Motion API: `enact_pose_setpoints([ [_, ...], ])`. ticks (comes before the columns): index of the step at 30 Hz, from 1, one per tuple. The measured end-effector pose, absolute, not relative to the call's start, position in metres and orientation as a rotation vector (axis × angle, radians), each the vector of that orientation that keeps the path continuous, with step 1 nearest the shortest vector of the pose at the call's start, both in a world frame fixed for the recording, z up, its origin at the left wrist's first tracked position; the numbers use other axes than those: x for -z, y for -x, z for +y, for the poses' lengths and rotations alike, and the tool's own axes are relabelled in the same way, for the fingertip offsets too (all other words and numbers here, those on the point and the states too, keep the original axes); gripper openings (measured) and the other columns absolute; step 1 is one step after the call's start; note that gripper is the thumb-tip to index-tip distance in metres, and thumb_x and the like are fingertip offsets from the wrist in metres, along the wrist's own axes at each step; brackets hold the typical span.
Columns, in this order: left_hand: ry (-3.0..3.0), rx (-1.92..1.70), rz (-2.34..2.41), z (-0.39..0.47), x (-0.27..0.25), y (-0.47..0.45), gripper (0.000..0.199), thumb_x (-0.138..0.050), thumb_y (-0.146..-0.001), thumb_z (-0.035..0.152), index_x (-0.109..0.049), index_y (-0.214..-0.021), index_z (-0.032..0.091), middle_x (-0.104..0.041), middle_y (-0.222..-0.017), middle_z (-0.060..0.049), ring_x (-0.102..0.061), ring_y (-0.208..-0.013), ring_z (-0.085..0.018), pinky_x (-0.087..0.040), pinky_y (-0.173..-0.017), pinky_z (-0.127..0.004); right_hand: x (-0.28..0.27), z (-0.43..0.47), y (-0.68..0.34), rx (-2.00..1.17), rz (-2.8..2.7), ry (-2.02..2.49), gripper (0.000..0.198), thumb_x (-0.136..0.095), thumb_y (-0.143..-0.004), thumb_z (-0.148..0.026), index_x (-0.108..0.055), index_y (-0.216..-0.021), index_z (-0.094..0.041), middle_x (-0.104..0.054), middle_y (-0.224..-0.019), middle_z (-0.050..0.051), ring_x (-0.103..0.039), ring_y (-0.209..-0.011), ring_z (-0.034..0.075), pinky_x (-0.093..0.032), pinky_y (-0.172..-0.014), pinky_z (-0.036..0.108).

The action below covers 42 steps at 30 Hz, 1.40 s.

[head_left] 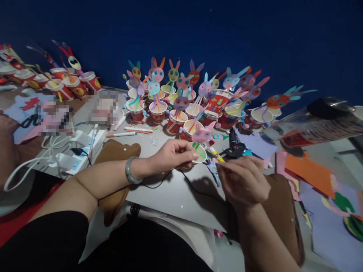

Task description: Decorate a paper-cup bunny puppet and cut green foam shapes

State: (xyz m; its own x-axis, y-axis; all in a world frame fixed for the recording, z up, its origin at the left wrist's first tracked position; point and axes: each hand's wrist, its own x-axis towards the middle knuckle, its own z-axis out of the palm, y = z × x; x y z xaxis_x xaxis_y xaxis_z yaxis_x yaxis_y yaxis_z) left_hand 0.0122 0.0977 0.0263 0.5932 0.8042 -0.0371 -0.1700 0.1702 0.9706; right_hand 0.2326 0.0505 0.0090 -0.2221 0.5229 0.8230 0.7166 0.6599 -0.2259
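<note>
My left hand (181, 153), with a bracelet at the wrist, grips a paper cup (200, 158) by its rim, thumb on top. From the cup rises a pink paper rabbit head (202, 135) on green strips. Just to the right, my right hand (245, 181) has its thumb and forefinger pinched together near the cup. A tiny pinkish bit shows at those fingertips, too small to name. Behind the right hand lies a black tool (236, 147) that looks like a glue gun, beside a yellow tube (214, 154).
Several finished rabbit cups (157, 107) crowd the back of the table. A power strip (85, 149) with white cables lies left, near felt pens (121, 134). At the right are a clear plastic jar (312, 128) and orange paper (310, 172). Another person's arm (7, 151) shows at far left.
</note>
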Motion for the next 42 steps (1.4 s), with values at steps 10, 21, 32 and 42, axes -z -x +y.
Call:
enact_pose_setpoints([
  [10, -1.636, -1.31, 0.864, 0.122, -0.008, -0.009, 0.045, -0.079, -0.071, 0.044, -0.055, -0.1, 0.018, -0.064, -0.094, -0.003, -0.058, -0.082, -0.012, -0.047, -0.072, -0.026, -0.025, 0.066, -0.269, -0.789, -1.61, 1.327, 0.026, -0.08, -0.074, -0.047, -0.071, -0.074, -0.023, -0.067, -0.071, 0.002, -0.061, -0.066, 0.017, -0.048, -0.059, 0.03],
  [21, -1.871, -0.728, 1.032, 0.114, -0.007, -0.011, 0.075, -0.086, -0.059, 0.04, -0.048, -0.119, 0.017, -0.06, -0.125, -0.013, -0.06, -0.112, -0.027, -0.049, -0.095, -0.041, -0.005, 0.078, -0.276, -1.042, -1.61, 1.337, 0.032, -0.081, -0.072, -0.049, -0.071, -0.084, -0.021, -0.071, -0.084, 0.004, -0.065, -0.078, 0.018, -0.053, -0.07, 0.032],
  [32, -1.852, -0.704, 1.059, 0.115, 0.003, -0.016, 0.079, -0.084, -0.062, 0.048, -0.05, -0.126, 0.016, -0.062, -0.128, -0.014, -0.061, -0.113, -0.029, -0.049, -0.094, -0.042, 0.006, 0.076, -0.252, -1.026, -1.597, 1.263, 0.054, -0.083, -0.072, -0.037, -0.047, -0.11, -0.024, -0.067, -0.089, 0.003, -0.064, -0.07, 0.015, -0.055, -0.066, 0.031],
  [42, -1.982, -0.672, 1.058, 0.117, 0.002, -0.016, 0.061, -0.079, -0.068, 0.045, -0.06, -0.117, 0.015, -0.067, -0.11, -0.009, -0.062, -0.096, -0.024, -0.047, -0.079, -0.033, 0.016, 0.078, -0.238, -1.006, -1.545, 1.225, 0.053, -0.078, -0.077, -0.039, -0.04, -0.113, -0.026, -0.065, -0.081, -0.002, -0.063, -0.069, 0.014, -0.053, -0.063, 0.029],
])
